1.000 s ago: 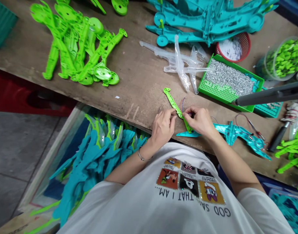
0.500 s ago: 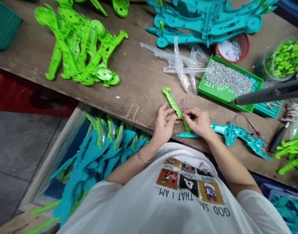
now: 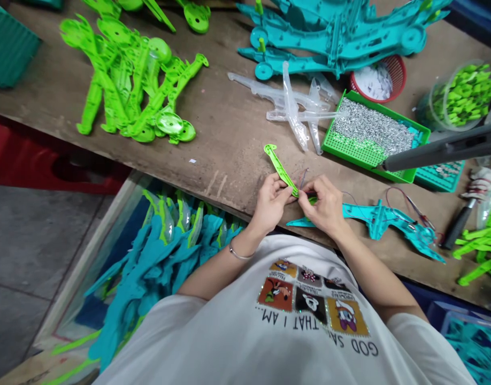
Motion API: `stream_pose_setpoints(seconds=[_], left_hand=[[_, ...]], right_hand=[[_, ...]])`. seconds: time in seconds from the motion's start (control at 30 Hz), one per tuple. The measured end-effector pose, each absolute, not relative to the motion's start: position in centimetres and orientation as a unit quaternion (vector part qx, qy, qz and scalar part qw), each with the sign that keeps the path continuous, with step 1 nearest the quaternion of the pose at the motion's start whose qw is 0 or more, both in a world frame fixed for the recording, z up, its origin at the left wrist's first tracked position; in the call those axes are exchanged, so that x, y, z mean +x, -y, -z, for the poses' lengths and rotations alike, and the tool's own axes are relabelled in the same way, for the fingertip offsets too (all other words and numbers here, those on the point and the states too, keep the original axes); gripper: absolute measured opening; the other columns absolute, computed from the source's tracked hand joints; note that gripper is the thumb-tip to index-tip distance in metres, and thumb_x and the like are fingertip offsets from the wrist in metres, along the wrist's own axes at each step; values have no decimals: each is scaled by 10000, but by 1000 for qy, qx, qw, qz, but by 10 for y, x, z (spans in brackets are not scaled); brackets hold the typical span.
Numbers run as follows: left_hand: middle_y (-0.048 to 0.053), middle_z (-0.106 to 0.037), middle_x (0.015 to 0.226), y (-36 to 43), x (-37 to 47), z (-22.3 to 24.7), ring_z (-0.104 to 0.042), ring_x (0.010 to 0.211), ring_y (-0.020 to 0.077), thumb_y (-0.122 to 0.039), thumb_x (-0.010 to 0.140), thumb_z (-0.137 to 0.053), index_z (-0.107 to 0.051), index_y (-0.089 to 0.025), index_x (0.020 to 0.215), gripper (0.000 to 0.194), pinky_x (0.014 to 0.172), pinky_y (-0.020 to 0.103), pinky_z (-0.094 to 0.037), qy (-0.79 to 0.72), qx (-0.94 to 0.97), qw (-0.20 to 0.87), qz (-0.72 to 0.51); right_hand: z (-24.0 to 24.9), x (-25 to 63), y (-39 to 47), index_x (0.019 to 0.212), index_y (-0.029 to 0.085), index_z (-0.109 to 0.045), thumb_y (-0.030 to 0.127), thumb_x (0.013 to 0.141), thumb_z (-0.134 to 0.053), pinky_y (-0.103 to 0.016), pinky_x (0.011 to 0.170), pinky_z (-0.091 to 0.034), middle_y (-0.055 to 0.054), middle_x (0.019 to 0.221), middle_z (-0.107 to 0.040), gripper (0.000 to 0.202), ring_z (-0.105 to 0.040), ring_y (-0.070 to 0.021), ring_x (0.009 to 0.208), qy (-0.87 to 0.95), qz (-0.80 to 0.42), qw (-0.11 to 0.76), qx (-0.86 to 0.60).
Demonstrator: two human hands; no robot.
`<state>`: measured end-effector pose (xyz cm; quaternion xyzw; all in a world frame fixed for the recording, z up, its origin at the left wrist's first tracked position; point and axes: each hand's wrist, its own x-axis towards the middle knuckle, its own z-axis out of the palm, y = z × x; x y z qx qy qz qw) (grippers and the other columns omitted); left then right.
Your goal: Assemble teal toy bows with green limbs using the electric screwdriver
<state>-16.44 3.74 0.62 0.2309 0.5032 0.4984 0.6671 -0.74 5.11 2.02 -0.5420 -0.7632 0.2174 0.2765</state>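
My left hand point(image 3: 270, 202) is closed on a long bright-green plastic part point(image 3: 282, 170), thumb and fingers pinching its lower half. The part tilts up and to the left, its hooked end pointing away from me. My right hand point(image 3: 324, 206) pinches at the part's lower end, where thin red and blue wires point(image 3: 304, 175) stick up from between the fingers. Its fingertips hide exactly where wire and part meet. Beneath and beside the right hand lies a long teal plastic shell point(image 3: 380, 218), with wires running along it and some green showing under the fingers.
Green parts point(image 3: 137, 85) are heaped at the left, with clear plastic pieces point(image 3: 296, 107) and teal shells point(image 3: 329, 43) beyond my hands. A green basket of screws point(image 3: 369, 125) stands at the right under a dark tool point(image 3: 442, 147). Assembled teal pieces point(image 3: 149, 267) fill a bin below.
The green part has shifted slightly left and its lower end has drawn up closer between my hands. My right hand has moved a little left, covering more of that end.
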Motion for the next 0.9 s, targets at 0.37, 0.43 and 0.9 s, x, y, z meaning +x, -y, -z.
stream_pose_setpoints(seconds=[0.37,0.43,0.9], left_hand=[[19,-724,1080,-34,-170,3,-710,939,114,-278,772,-885,-508,-215,1226,594,922,257,-553,-436,269,688,-514],[18,-726,1060,-34,-170,5,-713,938,117,-273,754,-905,-506,-214,1224,619,931,262,-551,-442,273,684,-513],[-13,-718,903,-37,-162,3,-694,821,109,-238,717,-883,-521,-203,1071,507,827,246,-560,-500,254,657,-504]], right_hand=[[-17,-10,-51,829,225,-610,262,923,-634,-319,719,-472,-26,822,-682,103,-633,-181,747,737,-246,279,-564],[-18,-9,-51,824,221,-611,256,920,-636,-317,717,-470,-27,817,-682,105,-631,-178,743,736,-257,286,-557],[-27,1,-56,834,198,-691,257,951,-581,-317,726,-477,-32,795,-672,171,-622,-169,744,735,-305,302,-526]])
